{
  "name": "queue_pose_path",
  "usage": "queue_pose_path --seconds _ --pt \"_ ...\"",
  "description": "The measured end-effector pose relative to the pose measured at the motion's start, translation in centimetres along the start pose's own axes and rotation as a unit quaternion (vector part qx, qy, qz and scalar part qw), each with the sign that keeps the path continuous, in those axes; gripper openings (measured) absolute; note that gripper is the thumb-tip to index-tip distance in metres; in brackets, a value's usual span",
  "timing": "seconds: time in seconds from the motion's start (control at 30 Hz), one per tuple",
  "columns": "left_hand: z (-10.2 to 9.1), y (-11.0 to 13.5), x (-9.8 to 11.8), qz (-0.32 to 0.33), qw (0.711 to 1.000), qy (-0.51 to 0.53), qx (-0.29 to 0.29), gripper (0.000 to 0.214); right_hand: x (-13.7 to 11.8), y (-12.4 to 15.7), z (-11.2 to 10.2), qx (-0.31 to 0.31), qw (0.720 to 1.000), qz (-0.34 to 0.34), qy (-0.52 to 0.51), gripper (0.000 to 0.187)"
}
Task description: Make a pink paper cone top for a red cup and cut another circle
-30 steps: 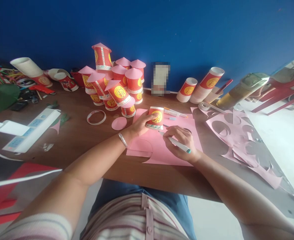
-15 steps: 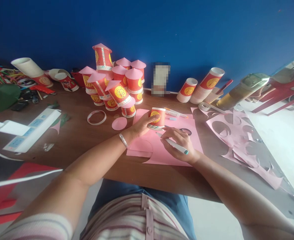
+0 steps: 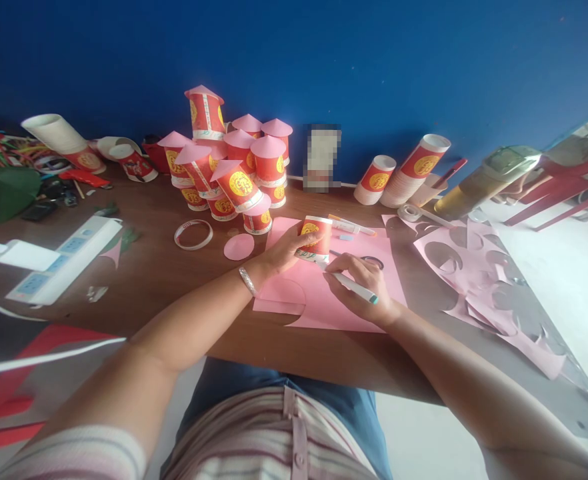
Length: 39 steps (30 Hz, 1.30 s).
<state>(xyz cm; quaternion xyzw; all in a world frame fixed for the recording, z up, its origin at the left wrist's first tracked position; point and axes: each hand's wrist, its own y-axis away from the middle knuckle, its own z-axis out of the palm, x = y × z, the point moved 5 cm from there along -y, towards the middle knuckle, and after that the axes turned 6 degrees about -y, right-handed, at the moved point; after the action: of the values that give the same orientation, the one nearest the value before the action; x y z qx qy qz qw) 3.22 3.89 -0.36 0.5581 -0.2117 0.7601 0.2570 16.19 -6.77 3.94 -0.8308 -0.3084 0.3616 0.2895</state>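
Observation:
My left hand (image 3: pixel 290 249) is closed around a red and white paper cup (image 3: pixel 318 235) with a yellow round emblem, holding it over pink paper (image 3: pixel 319 308). Green marks run along the cup's white band. In my right hand (image 3: pixel 361 285) is a white marker (image 3: pixel 357 287) with a green end, gripped like a pen. Its tip meets the lower white band of the cup, or lies very close to it. Scissors (image 3: pixel 373 262) lie partly hidden behind my right hand. An orange and white marker (image 3: pixel 353 225) and a small blue piece (image 3: pixel 345 237) rest on the pink sheet.
Several red cups with pink cone tops (image 3: pixel 244 183) stand stacked at the back. A tape ring (image 3: pixel 194 235) and a pink paper cone (image 3: pixel 239 247) lie left of the sheet. Stacked cups (image 3: pixel 414 170) and a bottle (image 3: pixel 487 183) stand back right, beside pink paper scraps (image 3: pixel 474 273). A power strip (image 3: pixel 67 260) is at left.
My right hand and the marker have shifted slightly right, and the marker tip is now at the cup's lower band. The left hand and the cup have hardly moved.

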Motion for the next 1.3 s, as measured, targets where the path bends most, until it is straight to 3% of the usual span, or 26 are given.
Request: queue_pose_path --seconds 0.53,1.3 --pt "-0.13 0.09 -0.09 -0.006 1.000 -0.011 0.006 0.042 1.04 0.11 -0.31 0.008 0.997 0.054 0.045 0.013" --pt "0.20 0.04 0.26 0.014 0.999 -0.037 -0.018 0.040 0.22 -0.22 -0.21 0.013 0.999 0.001 0.040 0.017"
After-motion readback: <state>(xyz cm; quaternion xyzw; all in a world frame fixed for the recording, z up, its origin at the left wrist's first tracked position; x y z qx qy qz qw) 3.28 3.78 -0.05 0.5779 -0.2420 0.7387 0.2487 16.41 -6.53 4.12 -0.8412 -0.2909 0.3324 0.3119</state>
